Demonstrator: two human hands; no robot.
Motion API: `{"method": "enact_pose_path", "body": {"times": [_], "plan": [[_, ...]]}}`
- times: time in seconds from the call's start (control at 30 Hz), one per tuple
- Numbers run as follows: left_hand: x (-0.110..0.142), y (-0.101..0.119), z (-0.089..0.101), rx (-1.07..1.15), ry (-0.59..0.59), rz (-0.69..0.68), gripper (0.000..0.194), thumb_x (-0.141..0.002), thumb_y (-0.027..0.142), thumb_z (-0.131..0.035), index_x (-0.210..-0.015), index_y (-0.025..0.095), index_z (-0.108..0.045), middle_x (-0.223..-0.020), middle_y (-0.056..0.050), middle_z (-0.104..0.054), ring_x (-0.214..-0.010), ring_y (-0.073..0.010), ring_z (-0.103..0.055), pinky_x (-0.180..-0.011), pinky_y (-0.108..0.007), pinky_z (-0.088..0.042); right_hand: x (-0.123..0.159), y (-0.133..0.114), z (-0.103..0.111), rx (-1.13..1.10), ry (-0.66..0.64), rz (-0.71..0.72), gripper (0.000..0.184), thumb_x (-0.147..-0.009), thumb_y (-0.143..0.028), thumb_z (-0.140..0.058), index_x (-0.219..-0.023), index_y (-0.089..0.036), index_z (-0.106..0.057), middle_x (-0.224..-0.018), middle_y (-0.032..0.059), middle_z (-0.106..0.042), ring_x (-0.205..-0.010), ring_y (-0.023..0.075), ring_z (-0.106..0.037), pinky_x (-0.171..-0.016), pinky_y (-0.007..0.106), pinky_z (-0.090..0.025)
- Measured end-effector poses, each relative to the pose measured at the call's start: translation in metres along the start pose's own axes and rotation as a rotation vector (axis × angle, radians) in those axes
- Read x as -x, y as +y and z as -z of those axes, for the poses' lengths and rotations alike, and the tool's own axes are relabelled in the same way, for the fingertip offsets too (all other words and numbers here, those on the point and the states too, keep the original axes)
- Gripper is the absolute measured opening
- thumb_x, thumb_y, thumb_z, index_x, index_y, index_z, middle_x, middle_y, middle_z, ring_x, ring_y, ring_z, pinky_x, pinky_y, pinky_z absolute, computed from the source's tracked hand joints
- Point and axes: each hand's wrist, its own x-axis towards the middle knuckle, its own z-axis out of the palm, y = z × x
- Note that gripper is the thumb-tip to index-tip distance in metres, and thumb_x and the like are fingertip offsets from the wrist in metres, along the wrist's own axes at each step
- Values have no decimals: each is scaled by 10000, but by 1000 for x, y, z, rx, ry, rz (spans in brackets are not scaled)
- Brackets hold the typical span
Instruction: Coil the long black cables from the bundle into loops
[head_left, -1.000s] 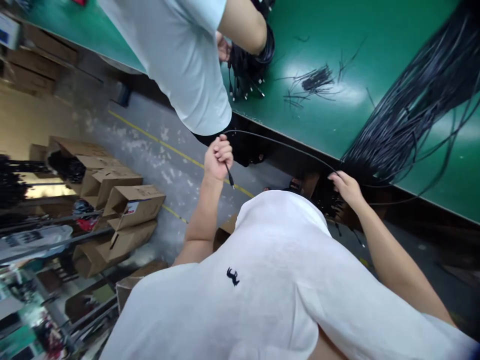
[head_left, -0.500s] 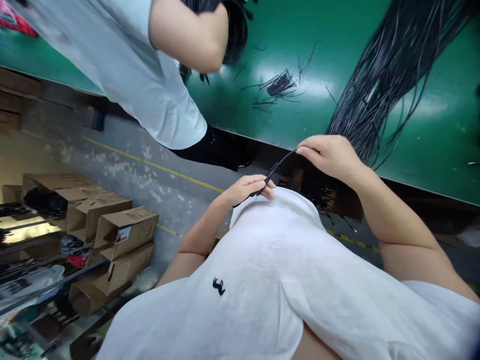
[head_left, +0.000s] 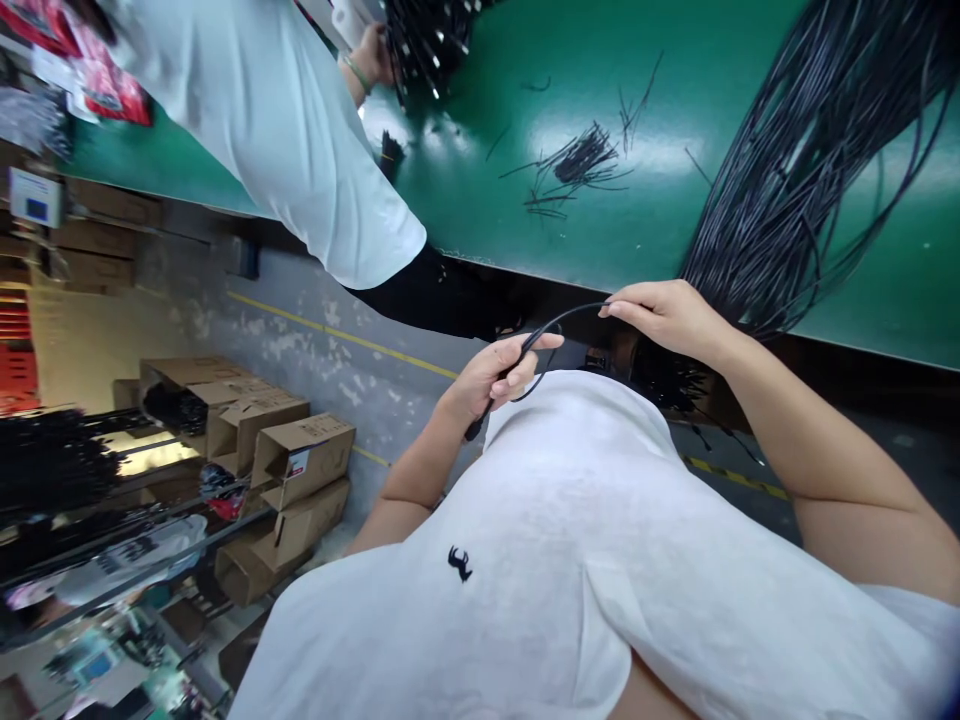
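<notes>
A thin black cable runs between my two hands in front of my white shirt. My left hand is closed round one part of it, with a thicker dark end sticking out below the fist and a loop hanging by the fingers. Between thumb and fingertips my right hand pinches the cable's other part, close to the table edge. Just beyond that hand, a big bundle of black cables lies on the green table and reaches its edge.
A small heap of short black pieces lies on the table. At the left, a co-worker in a pale shirt stands against the table, a hand at another black bundle. Open cardboard boxes are on the floor at left.
The cable between my hands now curves in a wider arc, and a loop shows by my left fingers. The co-worker's arm has moved back, uncovering their hand. The view has shifted left.
</notes>
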Motion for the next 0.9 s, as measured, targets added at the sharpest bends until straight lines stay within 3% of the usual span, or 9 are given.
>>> {"method": "enact_pose_path", "body": {"times": [0.2, 0.3, 0.4, 0.5, 0.57, 0.63, 0.7, 0.77, 0.9], "plan": [[-5, -2, -7, -32, -90, 24, 313, -860, 302, -686, -1086, 86, -695, -490, 87, -414, -297, -12, -220, -266, -162, -169, -2, -4, -1, -18, 1, -6, 374, -949, -461, -471, -961, -224, -760, -989, 44, -751, -937, 220, -685, -841, 337, -497], [-9, -1, -10, -16, -14, -1, 228, -850, 209, -671, -1042, 87, -696, -530, 77, -444, -309, 4, -237, -279, -135, -169, -3, -8, -4, -53, 8, -7, 392, -945, -479, -467, -956, -217, -757, -992, 52, -747, -931, 216, -678, -845, 337, -491], [-11, -2, -8, 18, 69, 37, 209, -917, 187, -563, -1062, 105, -690, -489, 94, -370, -285, 5, -173, -277, -126, -130, -5, -3, -6, -97, -3, 12, 413, -939, -510, -467, -966, -209, -747, -1000, 56, -738, -925, 206, -665, -842, 323, -480], [-5, 0, 3, 35, 146, 8, 323, -1007, 326, -425, -1120, 167, -682, -407, 124, -179, -249, -27, -55, -256, -161, -55, 5, 37, -3, -109, 0, -25, 462, -961, -542, -415, -1048, -205, -719, -1012, 62, -723, -843, 175, -641, -786, 298, -463], [4, 7, 13, 37, 232, -132, 384, -1022, 433, -367, -1163, 233, -663, -396, 125, -95, -238, -47, -40, -254, -166, -44, 24, 80, 2, -25, 56, -83, 501, -975, -560, -380, -1051, -185, -702, -1026, 99, -714, -823, 175, -621, -760, 299, -439], [12, 17, 22, 36, 311, -304, 397, -1020, 482, -346, -1213, 290, -635, -401, 118, -104, -237, -56, -99, -258, -154, -83, 50, 120, 5, 155, 136, -126, 533, -980, -568, -359, -940, -162, -700, -991, 157, -712, -823, 202, -612, -736, 323, -409], [14, 26, 29, 39, 369, -406, 375, -1025, 465, -351, -1240, 311, -617, -419, 109, -182, -255, -51, -186, -273, -138, -136, 73, 134, 5, 358, 126, -104, 536, -993, -522, -334, -788, -168, -680, -856, 174, -709, -740, 219, -600, -673, 347, -357], [7, 30, 30, 48, 394, -378, 334, -1030, 413, -377, -1218, 294, -626, -456, 100, -290, -290, -34, -273, -299, -118, -184, 86, 113, 0, 497, -4, 16, 487, -999, -433, -354, -720, -182, -664, -716, 131, -685, -639, 205, -575, -639, 351, -302], [-29, 16, 22, -16, 323, -174, 256, -1006, 338, -464, -1073, 188, -659, -640, 25, -600, -494, -33, -567, -442, -92, -392, 68, 3, -10, 382, -177, 351, 376, -1010, -378, -397, -919, -199, -715, -763, 57, -702, -684, 164, -602, -719, 324, -342]]}}
